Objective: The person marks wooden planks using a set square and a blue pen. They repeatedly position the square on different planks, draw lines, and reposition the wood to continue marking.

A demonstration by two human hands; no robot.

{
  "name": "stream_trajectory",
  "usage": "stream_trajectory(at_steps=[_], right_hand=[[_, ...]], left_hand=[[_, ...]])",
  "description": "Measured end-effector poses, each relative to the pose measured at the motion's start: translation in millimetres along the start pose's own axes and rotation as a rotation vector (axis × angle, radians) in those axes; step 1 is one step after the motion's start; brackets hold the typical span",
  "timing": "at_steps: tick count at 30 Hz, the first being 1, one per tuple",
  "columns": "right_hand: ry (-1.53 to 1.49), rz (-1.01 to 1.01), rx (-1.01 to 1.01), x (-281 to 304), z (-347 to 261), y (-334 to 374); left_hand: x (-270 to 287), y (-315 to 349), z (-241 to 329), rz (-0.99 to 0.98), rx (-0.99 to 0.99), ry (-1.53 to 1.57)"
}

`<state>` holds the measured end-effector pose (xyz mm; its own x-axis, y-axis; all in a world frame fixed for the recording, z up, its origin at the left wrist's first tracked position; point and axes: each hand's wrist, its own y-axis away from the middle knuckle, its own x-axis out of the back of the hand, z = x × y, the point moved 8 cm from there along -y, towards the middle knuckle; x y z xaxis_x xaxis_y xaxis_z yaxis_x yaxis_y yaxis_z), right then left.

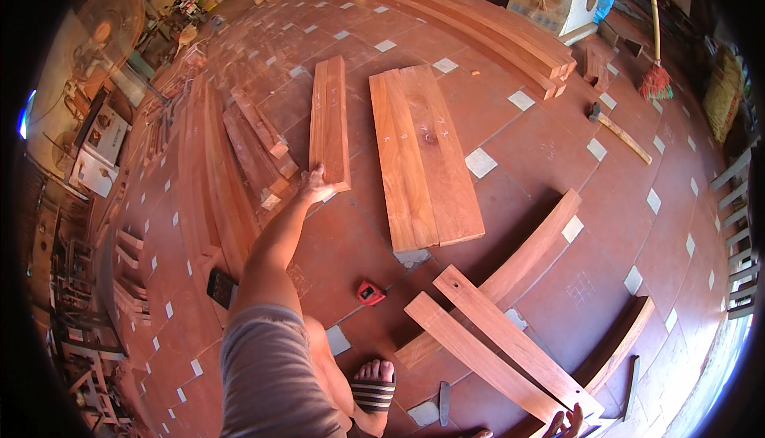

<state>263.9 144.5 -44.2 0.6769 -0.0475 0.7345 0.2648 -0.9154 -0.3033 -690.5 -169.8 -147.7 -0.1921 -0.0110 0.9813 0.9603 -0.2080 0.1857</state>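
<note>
My left arm stretches forward, and my left hand (315,184) is closed on the near end of a narrow pair of wooden boards (328,111) on the tiled floor. At the lower right edge, the fingers of my right hand (564,424) curl at the near end of a wooden slat (482,356); the rest of that hand is out of the picture. A second slat (518,338), with a small dark hole at each end, lies alongside. Both slats rest across a thicker beam (530,247). Two wide boards (422,159) lie side by side ahead of me.
A red tape measure (370,293) lies near my sandalled foot (373,390). Long planks (211,167) are stacked at left, and more beams (478,28) lie at the back. To the right are a hammer (625,137), a broom (656,80) and a curved wooden piece (617,346).
</note>
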Motion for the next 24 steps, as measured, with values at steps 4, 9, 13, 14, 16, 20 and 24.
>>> stream_trajectory(at_steps=[4, 9, 13, 14, 16, 20, 24], right_hand=[[0.095, 0.019, -0.036, 14.1, -2.2, -1.0], [0.034, -0.003, -0.009, 4.4, -9.0, -3.4], [0.088, -0.019, -0.047, 3.2, -16.5, 3.3], [0.088, -0.021, -0.088, 4.7, -12.5, 3.8], [0.04, -0.05, -0.184, 4.2, 0.6, 5.1], [0.0, -0.103, -0.399, 32.5, 16.0, 18.4], [0.008, -0.147, -0.36, 14.7, -16.6, 7.2]], left_hand=[[-20.5, 15.6, 76.8, -0.102, 0.209, 0.284], [6.1, 32.2, 67.7, -0.039, 0.445, 0.178], [17.2, 27.3, 67.4, 0.017, 0.443, 0.13], [18.2, 23.4, 72.8, 0.013, 0.438, 0.128], [23.9, 12.9, 87.4, 0.034, 0.442, 0.112], [5.3, 6.3, 129.8, 0.103, 0.433, 0.149], [24.5, -34.1, 63.9, 0.13, 0.358, 0.073]])
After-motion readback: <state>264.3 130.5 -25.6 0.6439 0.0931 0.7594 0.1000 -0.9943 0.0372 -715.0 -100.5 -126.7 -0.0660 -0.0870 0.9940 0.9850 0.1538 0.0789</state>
